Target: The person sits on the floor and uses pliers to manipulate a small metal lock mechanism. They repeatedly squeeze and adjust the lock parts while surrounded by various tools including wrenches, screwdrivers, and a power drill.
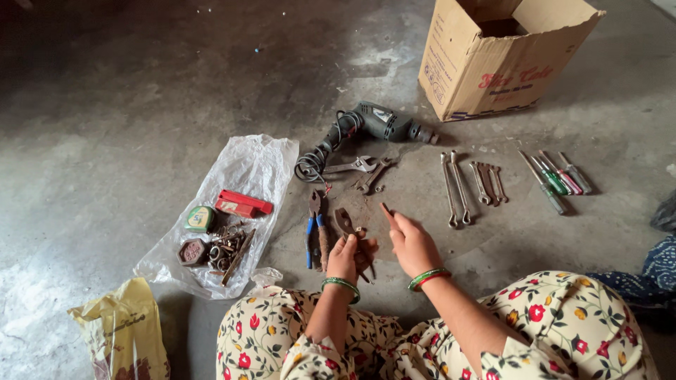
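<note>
Concrete floor (141,105), tools spread. Your left hand (343,258) rests curled on rusty pliers (346,224), long axis pointing away from you. Right hand (412,243) pinches small rusty piece (386,210) just beside, nearer spanners (455,188).

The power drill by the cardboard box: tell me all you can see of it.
The power drill lies on its side on the concrete floor, untouched. Its dark grey-green body looks plastic, with a metal chuck pointing right toward the cardboard box. The handle angles down-left, and a black cord runs from it into a loose coil on the floor. An adjustable wrench lies just below it. Both hands are well clear of it.
</note>
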